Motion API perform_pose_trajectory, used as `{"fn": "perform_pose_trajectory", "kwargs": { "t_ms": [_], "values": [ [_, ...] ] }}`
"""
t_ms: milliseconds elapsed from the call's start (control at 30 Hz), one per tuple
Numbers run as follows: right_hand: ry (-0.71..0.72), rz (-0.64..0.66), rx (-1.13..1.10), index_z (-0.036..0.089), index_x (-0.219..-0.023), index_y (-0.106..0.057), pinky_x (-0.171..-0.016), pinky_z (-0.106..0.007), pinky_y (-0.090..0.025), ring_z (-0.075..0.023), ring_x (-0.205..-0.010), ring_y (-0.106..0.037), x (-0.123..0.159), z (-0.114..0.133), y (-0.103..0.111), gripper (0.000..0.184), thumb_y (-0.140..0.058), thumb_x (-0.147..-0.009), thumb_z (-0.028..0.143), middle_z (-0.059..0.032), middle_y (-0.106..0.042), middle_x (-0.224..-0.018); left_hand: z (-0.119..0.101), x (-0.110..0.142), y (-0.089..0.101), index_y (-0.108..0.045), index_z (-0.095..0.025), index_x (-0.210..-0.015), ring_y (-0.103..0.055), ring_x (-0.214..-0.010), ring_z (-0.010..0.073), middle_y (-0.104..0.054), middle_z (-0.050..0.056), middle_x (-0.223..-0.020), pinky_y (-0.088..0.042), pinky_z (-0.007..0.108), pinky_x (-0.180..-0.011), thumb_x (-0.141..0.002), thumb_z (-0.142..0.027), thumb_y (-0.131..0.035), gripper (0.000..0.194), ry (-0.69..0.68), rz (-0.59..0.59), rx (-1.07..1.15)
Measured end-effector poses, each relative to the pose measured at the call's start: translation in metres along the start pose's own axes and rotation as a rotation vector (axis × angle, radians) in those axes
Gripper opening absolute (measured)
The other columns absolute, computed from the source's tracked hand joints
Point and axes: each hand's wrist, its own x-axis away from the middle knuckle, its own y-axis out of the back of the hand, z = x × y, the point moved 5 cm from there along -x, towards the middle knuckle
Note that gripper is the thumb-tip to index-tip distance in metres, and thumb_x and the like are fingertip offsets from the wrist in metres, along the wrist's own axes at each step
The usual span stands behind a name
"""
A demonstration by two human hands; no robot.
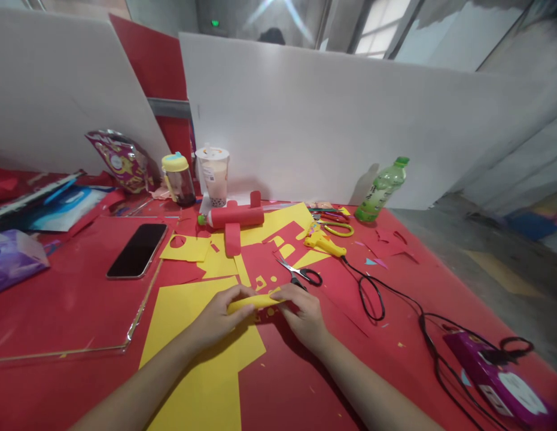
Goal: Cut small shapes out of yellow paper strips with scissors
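Between my two hands is a yellow rolled piece of paper (253,302), held roughly level above the table. My left hand (227,311) is closed around its left end, thumb along the near side. At the right end, the fingers of my right hand (300,308) are closed on it. Below lie yellow paper sheets (188,335) and small yellow scraps. Black-handled scissors (300,273) lie partly opened just beyond my right hand. Farther back rests a bottle wrapped in red paper (237,216), with red paper strips attached and a green cap to the left.
A yellow glue gun (325,244) trails a black cord to a purple box (498,377) at right. A green bottle (381,190), a milk tea cup (215,176), a yellow-lidded bottle (179,182) and a phone (137,251) stand or lie around. A white board (305,126) closes the back.
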Motion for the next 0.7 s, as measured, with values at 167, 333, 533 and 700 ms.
{"fn": "perform_pose_trajectory", "kwargs": {
  "t_ms": [167,333,533,700],
  "values": [
    [0.044,-0.013,-0.025,0.021,-0.077,-0.064,-0.063,-0.028,-0.051,-0.0156,-0.069,-0.062,-0.002,0.004,0.001,0.02,-0.049,-0.073,0.009,-0.005,-0.067,-0.073,0.005,0.001,-0.002,-0.059,-0.015,-0.075,-0.056,-0.084,0.0183,-0.06,0.008,-0.094,-0.042,0.028,-0.07,-0.073,-0.036,-0.056,0.022,0.059,-0.041,0.198],
    [0.031,-0.013,-0.044,0.021,-0.09,-0.064,-0.071,-0.033,-0.05,-0.0187,-0.079,-0.061,-0.003,0.008,0.004,0.03,-0.047,-0.07,0.007,-0.0081,-0.066,-0.084,0.003,-0.002,0.005,-0.058,-0.015,-0.06,-0.058,-0.072,0.0172,-0.064,0.006,-0.078,-0.043,0.026,-0.064,-0.071,-0.034,-0.057,0.022,0.026,-0.094,0.028],
    [-0.131,-0.062,-0.15,0.022,-0.071,-0.066,-0.073,-0.037,-0.045,-0.0194,-0.073,-0.057,-0.004,-0.003,0.002,0.012,-0.056,-0.069,0.014,-0.0047,-0.064,-0.069,-0.003,-0.002,0.01,-0.064,-0.017,-0.064,-0.058,-0.061,0.0149,-0.066,0.002,-0.064,-0.044,0.024,-0.061,-0.071,-0.028,-0.055,0.016,-0.139,-0.197,-0.353],
    [-0.281,-0.143,-0.169,0.021,-0.087,-0.06,-0.069,-0.033,-0.045,-0.017,-0.073,-0.053,0.004,-0.021,-0.001,0.017,-0.053,-0.073,0.014,-0.0031,-0.056,-0.073,-0.008,0.004,0.011,-0.067,-0.019,-0.071,-0.062,-0.062,0.014,-0.069,0.002,-0.069,-0.046,0.021,-0.06,-0.075,-0.029,-0.053,0.018,-0.297,-0.295,-0.505]
  ]
}}
